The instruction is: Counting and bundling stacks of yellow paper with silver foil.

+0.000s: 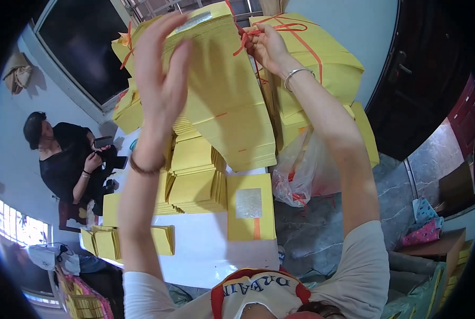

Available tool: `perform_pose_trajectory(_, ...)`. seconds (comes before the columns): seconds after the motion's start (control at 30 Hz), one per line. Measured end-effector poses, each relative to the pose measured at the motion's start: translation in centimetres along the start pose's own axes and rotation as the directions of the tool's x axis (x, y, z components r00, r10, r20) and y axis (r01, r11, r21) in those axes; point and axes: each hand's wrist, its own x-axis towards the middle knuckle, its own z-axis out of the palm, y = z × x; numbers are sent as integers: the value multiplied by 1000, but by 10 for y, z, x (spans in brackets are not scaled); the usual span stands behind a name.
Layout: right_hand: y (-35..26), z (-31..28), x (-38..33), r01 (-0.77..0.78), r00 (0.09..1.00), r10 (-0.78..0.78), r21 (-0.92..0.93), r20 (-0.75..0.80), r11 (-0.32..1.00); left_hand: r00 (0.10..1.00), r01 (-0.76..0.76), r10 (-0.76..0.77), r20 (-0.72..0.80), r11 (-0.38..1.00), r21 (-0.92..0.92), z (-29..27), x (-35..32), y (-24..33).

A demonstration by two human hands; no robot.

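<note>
My left hand (166, 69) is raised in front of a tall stack of yellow paper pieces (221, 90). It is smeared by motion, with thumb and fingers apart and nothing in it. At the stack's upper right corner, my right hand (269, 50) pinches a red ribbon (243, 40). A loop of ribbon lies just beyond those fingers. Red marks show low on the stack's face, and a shiny patch (195, 21) on its top. Right of it stands another yellow bundle (328, 58), bound with red ribbon.
Smaller yellow stacks (195, 186) and a yellow piece with a shiny window (251, 228) lie on the white table (211, 266). A clear plastic bag (296, 181) hangs right. At left, a person in black (70, 154) holds a phone. A dark door (413, 74) stands at right.
</note>
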Motion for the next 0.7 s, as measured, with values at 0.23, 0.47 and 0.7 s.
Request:
perform_pose_trajectory(0.23, 10, 10, -5, 29, 999, -29, -19, 12, 999, 753, -123, -266, 602, 842, 526, 36, 80, 17)
perform_pose_trajectory(0.47, 8, 14, -6, 55, 998, -54, 98, -20, 994, 597, -729, -178, 783, 287, 621, 83, 84, 41)
perform_pose_trajectory(0.7, 6, 12, -7, 57, 995, -60, 40, 84, 998, 793, -428, -130, 596, 577, 696, 92, 94, 16)
